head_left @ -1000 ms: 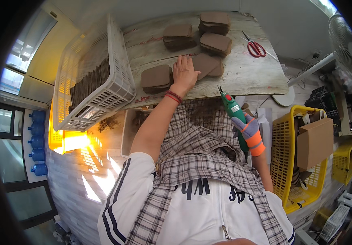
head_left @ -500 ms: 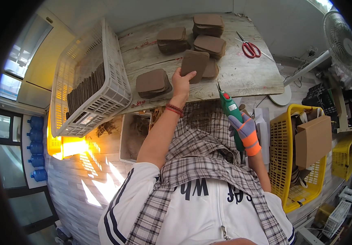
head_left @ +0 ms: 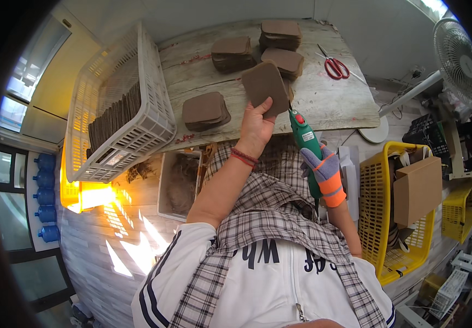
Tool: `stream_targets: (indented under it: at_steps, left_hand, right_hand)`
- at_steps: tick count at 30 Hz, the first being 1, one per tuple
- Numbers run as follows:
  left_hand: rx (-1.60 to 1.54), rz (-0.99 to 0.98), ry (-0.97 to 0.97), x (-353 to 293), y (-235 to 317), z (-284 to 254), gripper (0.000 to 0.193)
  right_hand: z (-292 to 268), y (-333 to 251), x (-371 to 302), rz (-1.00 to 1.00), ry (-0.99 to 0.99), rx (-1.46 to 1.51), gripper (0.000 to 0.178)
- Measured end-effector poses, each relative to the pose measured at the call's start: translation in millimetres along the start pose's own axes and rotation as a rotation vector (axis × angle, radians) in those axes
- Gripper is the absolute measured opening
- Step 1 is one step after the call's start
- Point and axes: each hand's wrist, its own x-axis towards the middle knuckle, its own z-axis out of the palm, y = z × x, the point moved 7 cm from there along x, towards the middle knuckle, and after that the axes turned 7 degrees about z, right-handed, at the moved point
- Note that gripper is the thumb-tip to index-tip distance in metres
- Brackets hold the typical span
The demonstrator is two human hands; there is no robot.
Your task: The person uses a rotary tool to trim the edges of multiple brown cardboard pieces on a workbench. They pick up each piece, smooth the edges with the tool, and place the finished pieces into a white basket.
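Observation:
My left hand (head_left: 259, 123) pinches a flat brown pad (head_left: 267, 86) with rounded corners, thumb on top, raised near the table's front edge. In my right hand (head_left: 326, 174), wearing a grey and orange glove, is a green handheld power tool (head_left: 306, 134) with a red button. Its thin dark tip is at the pad's right edge; whether they touch, I cannot tell. On the table, a stack of brown pads (head_left: 206, 109) lies left of my left hand. Further stacks (head_left: 231, 49) stand beyond, one partly hidden by the held pad.
Red-handled scissors (head_left: 335, 68) lie at the right of the worn table (head_left: 331, 104). A white crate (head_left: 151, 104) with upright brown pads stands at left. To the right are a yellow basket (head_left: 375, 213) holding a cardboard box (head_left: 417, 191), and a fan (head_left: 463, 63).
The held pad has come nearer to me and turned, away from the stack behind it. The power tool has shifted slightly left, bringing its tip to the pad's edge.

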Motion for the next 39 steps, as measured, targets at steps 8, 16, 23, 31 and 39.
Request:
stream_targets:
  at_steps: [8,16,23,31,39]
  left_hand:
    - [0.042,-0.11,-0.006,-19,-21,-4,0.035]
    - [0.087,-0.205,-0.115,-38,-38,-5,0.035]
    - [0.303,-0.173,-0.167,-41,-21,-10,0.033]
    - [0.81,-0.196,-0.391,-19,33,-20,0.044]
    - [1.122,-0.372,-0.441,-29,52,-20,0.048]
  right_hand:
    - [-4,-10,-1,-0.041,0.044,0.019,0.033]
    - [-12,-18,0,-0.062,0.07,0.05,0.029]
    - [-22,-26,-2,-0.101,0.048,-0.071,0.027]
    - [-34,-18,-15,-0.008,-0.086,-0.193,0.034]
    - [-17,-14,-25,-0.005,-0.077,-0.245,0.043]
